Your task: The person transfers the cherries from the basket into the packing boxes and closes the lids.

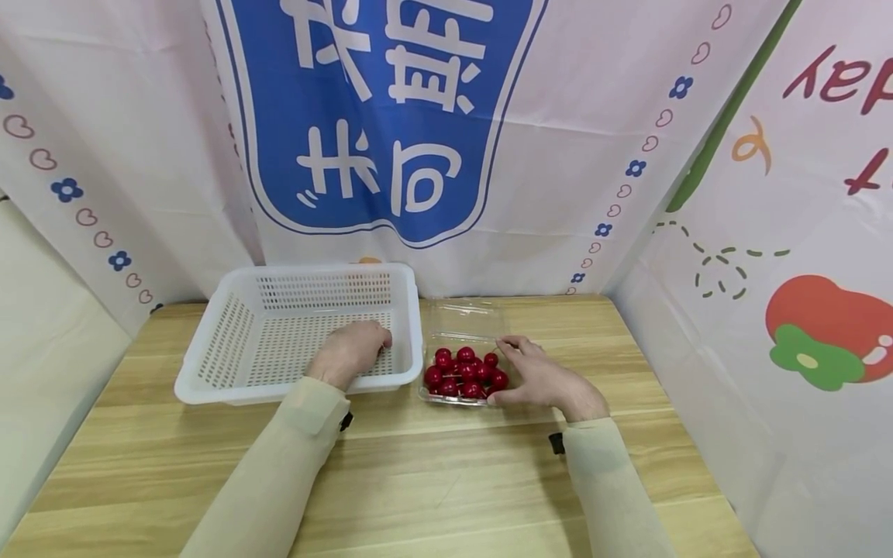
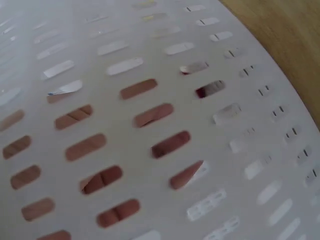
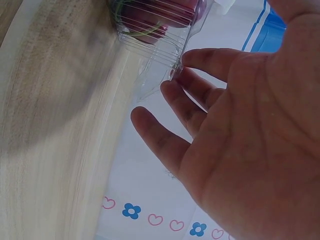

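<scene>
My left hand reaches down inside a white plastic basket, its fingers curled toward the slotted floor. In the left wrist view its fingers show only through the slots of the basket wall. A bit of dark red, a cherry, shows through a slot beside them; most of it is hidden. Red cherries fill a clear plastic box just right of the basket. At the box's right side is my right hand, fingers spread and loosely straight, fingertips right at its edge in the right wrist view.
The box's clear lid lies folded back behind it. Everything stands on a wood-grain table. A printed white cloth hangs along the back edge, and another printed sheet stands at the right.
</scene>
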Demonstrator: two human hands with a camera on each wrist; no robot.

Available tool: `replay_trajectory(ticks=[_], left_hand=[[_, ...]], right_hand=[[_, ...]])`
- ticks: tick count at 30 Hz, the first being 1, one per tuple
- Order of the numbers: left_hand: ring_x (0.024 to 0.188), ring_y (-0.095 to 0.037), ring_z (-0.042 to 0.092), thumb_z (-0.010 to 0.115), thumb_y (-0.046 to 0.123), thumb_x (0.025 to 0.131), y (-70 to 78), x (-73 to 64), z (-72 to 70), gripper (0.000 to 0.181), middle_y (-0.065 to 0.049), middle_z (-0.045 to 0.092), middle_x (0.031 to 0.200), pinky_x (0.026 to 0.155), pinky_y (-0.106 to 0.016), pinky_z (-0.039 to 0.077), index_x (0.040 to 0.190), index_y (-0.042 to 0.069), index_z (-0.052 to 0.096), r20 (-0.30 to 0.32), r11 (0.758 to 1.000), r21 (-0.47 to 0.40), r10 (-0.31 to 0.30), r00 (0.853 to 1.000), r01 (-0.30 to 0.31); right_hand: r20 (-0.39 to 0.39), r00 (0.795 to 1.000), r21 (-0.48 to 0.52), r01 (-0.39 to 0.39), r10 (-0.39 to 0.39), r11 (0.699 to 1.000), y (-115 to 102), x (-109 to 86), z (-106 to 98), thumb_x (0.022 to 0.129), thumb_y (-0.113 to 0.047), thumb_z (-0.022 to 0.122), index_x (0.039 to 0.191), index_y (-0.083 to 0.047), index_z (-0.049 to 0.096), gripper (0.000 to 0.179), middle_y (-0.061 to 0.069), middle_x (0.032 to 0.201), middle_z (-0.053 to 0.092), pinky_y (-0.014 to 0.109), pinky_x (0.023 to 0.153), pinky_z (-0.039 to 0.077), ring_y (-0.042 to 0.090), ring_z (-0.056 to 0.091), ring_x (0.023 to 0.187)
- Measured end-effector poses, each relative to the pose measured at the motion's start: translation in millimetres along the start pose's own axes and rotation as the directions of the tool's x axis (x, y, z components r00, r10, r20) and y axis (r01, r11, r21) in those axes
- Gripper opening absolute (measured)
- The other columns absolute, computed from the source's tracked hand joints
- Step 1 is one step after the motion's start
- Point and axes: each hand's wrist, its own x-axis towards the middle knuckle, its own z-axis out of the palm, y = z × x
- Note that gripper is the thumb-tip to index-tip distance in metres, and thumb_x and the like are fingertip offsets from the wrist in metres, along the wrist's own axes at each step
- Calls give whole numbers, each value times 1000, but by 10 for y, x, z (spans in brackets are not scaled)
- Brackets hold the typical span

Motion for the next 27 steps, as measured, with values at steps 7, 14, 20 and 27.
replay_trajectory(ticks=[7, 14, 20, 27], left_hand=[[105, -27, 72, 70, -6, 103, -11, -48, -29, 26, -14, 82, 122, 99, -47, 68, 123, 4, 84, 13, 997, -72, -31, 999, 32], [105, -28, 71, 73, -5, 106, -12, -48, -100, 23, -15, 80, 120, 96, -46, 67, 124, 3, 85, -78, 996, -89, 25, 997, -32], [106, -23, 77, 76, 2, 110, -276, 233, 52, 21, -7, 82, 118, 97, -39, 70, 124, 11, 88, -277, 982, -27, 172, 946, -186], [108, -30, 81, 83, -1, 106, 170, -130, -246, 19, -12, 82, 117, 98, -44, 73, 124, 4, 86, -388, 971, 39, 231, 892, -235]], right_hand=[[0, 1000, 7, -3, 3, 1000, 6, 4, 6, 97, -50, 96, 186, -4, 27, 121, 23, 194, 26, 77, 141, 39, 52, 28, 179], [1, 1000, 13, 5, -5, 1000, 13, 5, 6, 97, -50, 96, 185, -3, 27, 122, 24, 193, 27, 75, 142, 38, 52, 28, 179], [0, 1000, 22, 16, -16, 1000, 9, -1, -2, 96, -49, 97, 185, -1, 28, 122, 23, 193, 27, 75, 143, 37, 52, 28, 179], [0, 1000, 21, 6, -6, 1000, -1, -4, -6, 96, -50, 97, 185, -2, 27, 123, 24, 193, 26, 76, 142, 37, 53, 28, 179]])
